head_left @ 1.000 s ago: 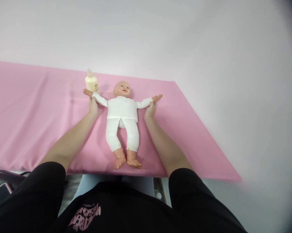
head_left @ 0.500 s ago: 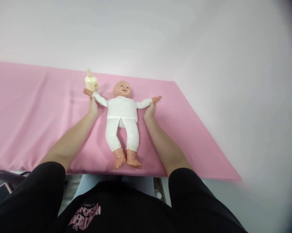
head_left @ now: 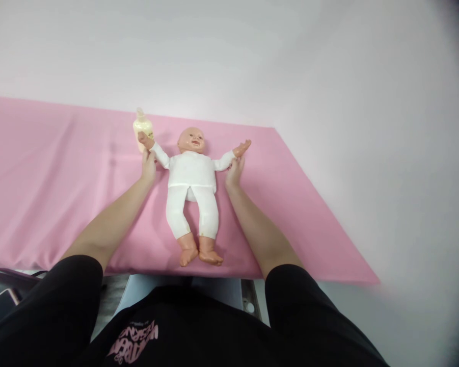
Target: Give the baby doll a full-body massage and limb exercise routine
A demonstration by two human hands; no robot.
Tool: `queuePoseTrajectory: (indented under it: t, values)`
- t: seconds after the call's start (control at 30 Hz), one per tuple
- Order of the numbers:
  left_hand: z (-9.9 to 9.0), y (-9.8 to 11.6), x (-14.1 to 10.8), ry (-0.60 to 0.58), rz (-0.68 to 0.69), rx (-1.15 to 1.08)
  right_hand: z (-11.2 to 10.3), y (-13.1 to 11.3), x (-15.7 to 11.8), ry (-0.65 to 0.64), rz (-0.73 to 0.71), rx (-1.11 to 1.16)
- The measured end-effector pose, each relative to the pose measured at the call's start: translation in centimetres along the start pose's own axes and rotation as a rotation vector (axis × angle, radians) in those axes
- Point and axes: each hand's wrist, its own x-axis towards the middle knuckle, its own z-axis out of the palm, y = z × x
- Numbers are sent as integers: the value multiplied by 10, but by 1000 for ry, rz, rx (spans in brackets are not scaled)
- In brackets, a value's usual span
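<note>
A baby doll (head_left: 192, 171) in white lies on its back, its bare feet towards me. My left hand (head_left: 149, 166) is closed on the doll's arm at the left, close to the wrist. On the other side, my right hand (head_left: 235, 172) grips the doll's other arm near its wrist. Both doll arms are spread outward and angled up towards its head. Some of my fingers are hidden beneath the doll's arms. Behind the doll's left-side hand stands a pump bottle (head_left: 142, 122) of pale yellow liquid, partly covered by that hand.
Under the doll is a pink cover (head_left: 286, 219) whose edge runs along the front, with a slanting edge at the right. A white surface (head_left: 229, 61) lies beyond it. At the lower left is a dark phone-like object (head_left: 0, 308).
Both doll arms have tilted up and inward, towards the head, with my hands on them. The left-side doll hand now overlaps the bottle. The doll's body stays put.
</note>
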Motion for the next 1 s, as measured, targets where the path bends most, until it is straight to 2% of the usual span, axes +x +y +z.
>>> queuePoseTrajectory:
  t: [0.1, 0.3, 0.37, 0.43, 0.6, 0.83, 1.0]
  values:
    - [3, -3, -4, -106, 130, 75, 9, -7, -3, 50, 67, 51]
    - [8, 4, -17, -408, 438, 499, 19, -29, -15, -176, 105, -76]
    - [9, 8, -21, -525, 498, 638, 19, -30, -18, -271, 51, -181]
    - [9, 11, -23, -595, 518, 712, 20, -29, -18, -339, -16, -266]
    - [11, 15, -25, -599, 485, 722, 21, -26, -17, -360, -69, -322]
    - [16, 25, -30, -522, 301, 473, 22, -28, -17, -347, -33, -278]
    - [16, 25, -30, -538, 329, 524, 22, -29, -17, -356, -35, -278]
